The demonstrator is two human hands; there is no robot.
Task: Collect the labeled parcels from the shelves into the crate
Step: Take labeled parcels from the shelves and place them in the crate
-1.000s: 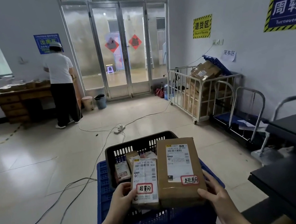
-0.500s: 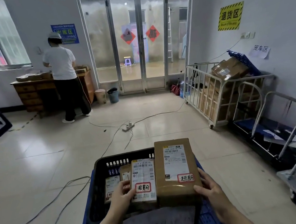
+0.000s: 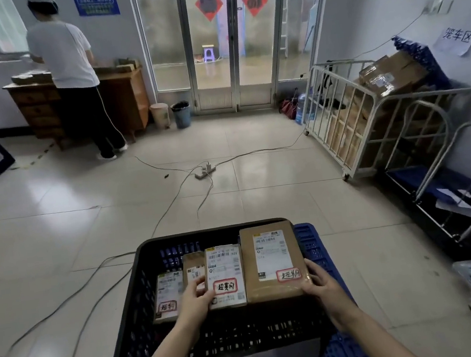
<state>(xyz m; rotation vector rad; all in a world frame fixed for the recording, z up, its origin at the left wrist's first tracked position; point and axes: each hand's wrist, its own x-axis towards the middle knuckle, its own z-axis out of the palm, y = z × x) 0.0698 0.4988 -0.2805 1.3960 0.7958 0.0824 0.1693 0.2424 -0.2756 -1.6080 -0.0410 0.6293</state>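
Observation:
A black slotted crate [image 3: 131, 308] stands on a blue crate [image 3: 312, 246] in front of me. My left hand [image 3: 194, 299] grips a narrow labeled parcel [image 3: 225, 266] by its near left corner. My right hand [image 3: 321, 285] holds the near right corner of a larger brown labeled parcel [image 3: 272, 263]. Both parcels are side by side over the black crate's opening. Two more labeled parcels [image 3: 168, 292] lie inside the crate at the left, partly hidden by my left hand.
Cables and a power strip [image 3: 205, 172] run across the tiled floor. A person [image 3: 70, 68] stands at a wooden desk [image 3: 127, 96] at the back left. A metal cage cart [image 3: 370, 118] full of boxes and trolleys [image 3: 450, 180] line the right wall. Glass doors [image 3: 225, 39] are straight ahead.
The view has swung left and tilted down, away from the black shelf at the right. Both parcels have come lower, down over the black crate. My hands keep the same hold.

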